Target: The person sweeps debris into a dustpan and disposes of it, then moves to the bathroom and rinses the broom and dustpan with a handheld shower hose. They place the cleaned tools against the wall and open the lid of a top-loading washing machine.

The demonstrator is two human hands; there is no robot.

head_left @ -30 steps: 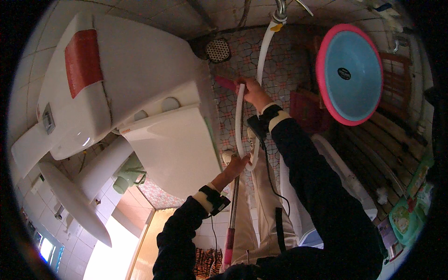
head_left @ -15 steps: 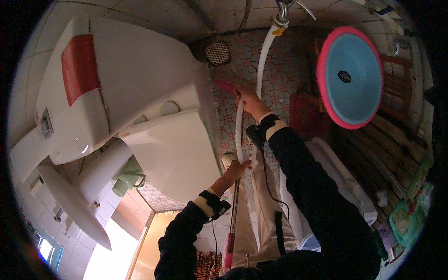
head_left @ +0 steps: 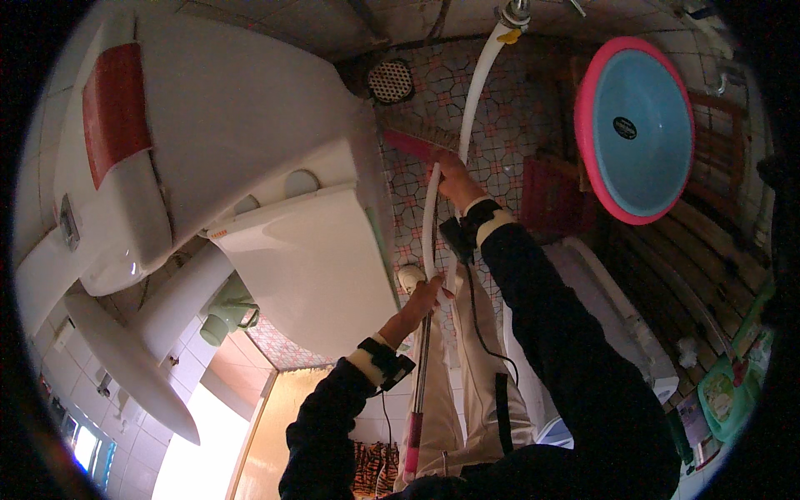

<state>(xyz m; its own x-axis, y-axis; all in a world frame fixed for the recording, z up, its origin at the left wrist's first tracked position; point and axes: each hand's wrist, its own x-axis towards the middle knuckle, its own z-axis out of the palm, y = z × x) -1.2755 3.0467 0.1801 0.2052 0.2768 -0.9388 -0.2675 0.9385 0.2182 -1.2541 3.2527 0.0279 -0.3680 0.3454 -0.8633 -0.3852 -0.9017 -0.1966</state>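
A broom with a pink head (head_left: 408, 144) and a thin metal pole (head_left: 423, 358) runs down in front of my legs to a pink grip. Bristles show along the head's far side. My left hand (head_left: 415, 305) is closed round the pole, against the bend of a white hose (head_left: 429, 221). Further ahead, my right hand (head_left: 457, 179) is closed on the hose near its pale end, beside the broom head. Whether it also grips the head is hidden. The hose's other stretch rises to a metal tap (head_left: 517, 12) with a yellow clamp.
At left stand a white toilet (head_left: 300, 275) with its lid down and a white washing machine or cabinet (head_left: 242, 108). A round drain cover (head_left: 390, 82) lies on the patterned tile floor. To the right are a pink-rimmed blue basin (head_left: 635, 158) and wooden slats (head_left: 692, 250).
The broom head has turned slightly, showing more of its bristles. The hose end shows more clearly by my right hand. My left hand keeps its hold, and the whole view has shifted a little.
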